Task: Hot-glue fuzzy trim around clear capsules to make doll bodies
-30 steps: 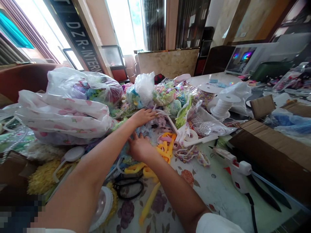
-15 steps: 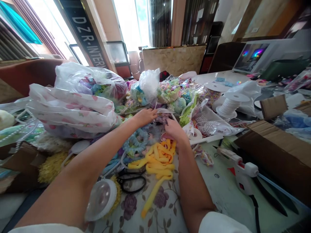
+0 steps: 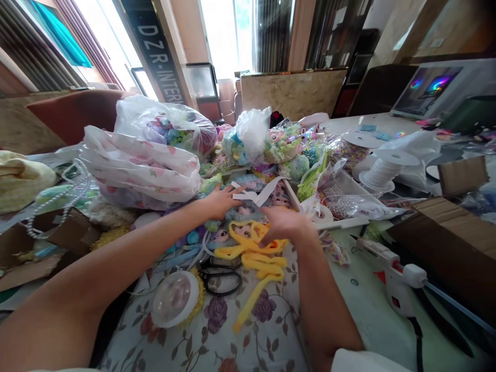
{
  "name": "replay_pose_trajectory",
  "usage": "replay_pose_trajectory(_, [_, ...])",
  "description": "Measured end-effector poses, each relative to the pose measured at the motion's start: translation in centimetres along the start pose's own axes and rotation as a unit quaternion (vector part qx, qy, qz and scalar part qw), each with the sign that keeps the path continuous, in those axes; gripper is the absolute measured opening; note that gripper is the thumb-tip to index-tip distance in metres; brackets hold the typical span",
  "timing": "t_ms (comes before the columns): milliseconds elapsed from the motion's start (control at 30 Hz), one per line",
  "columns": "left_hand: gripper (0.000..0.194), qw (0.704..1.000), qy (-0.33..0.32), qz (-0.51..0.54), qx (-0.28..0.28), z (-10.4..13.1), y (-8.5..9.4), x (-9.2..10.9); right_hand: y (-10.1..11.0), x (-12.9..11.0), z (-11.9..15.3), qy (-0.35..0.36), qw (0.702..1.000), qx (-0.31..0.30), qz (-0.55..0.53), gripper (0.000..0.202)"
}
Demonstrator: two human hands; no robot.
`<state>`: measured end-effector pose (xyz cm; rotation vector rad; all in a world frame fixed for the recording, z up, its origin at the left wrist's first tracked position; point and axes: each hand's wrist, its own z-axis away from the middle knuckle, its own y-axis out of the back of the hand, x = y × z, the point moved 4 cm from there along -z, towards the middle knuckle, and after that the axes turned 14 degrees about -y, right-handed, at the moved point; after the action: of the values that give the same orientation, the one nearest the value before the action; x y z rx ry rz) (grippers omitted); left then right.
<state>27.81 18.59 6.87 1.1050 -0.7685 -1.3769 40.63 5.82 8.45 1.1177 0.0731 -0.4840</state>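
My left hand [image 3: 221, 202] has its fingers spread over the pile of plush pieces, at the left end of a white ribbon [image 3: 260, 196]. My right hand [image 3: 281, 223] hovers by the ribbon's lower edge, thumb and fingers apart, above the yellow fuzzy strip [image 3: 263, 266]. Small doll faces [image 3: 245, 231] show among the pieces between and below my hands. The yellow strip lies in loose folds and trails toward me. Black-handled scissors [image 3: 221, 283] rest left of it, beside a round clear-topped container [image 3: 176, 299].
Filled plastic bags [image 3: 143, 168] stand at the back left. On the right are a white tray [image 3: 341, 223], a bead spool [image 3: 382, 173], a glue gun [image 3: 399, 279] with its cord, and a cardboard box [image 3: 445, 248]. An opened carton [image 3: 77, 232] sits at the left.
My hands have moved apart, and the fingers of both have spread. The white ribbon and doll faces now show more between them. The whole view has shifted so things appear further right.
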Motion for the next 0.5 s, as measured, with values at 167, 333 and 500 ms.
replay_pose_trajectory(167, [0.066,0.998,0.031,-0.041,0.042,0.7,0.5,-2.1,-5.2,-3.7,2.0,0.011,0.993,0.017,0.117,0.102])
replay_pose_trajectory(333, [0.045,0.993,0.077,-0.034,0.079,0.9,0.6,-3.6,-7.2,-2.2,3.3,0.063,0.987,0.112,0.095,0.070])
replay_pose_trajectory(500, [0.044,0.985,0.120,0.008,0.120,0.7,1.5,-4.4,-4.6,-0.2,2.3,0.111,0.986,0.125,0.020,0.030])
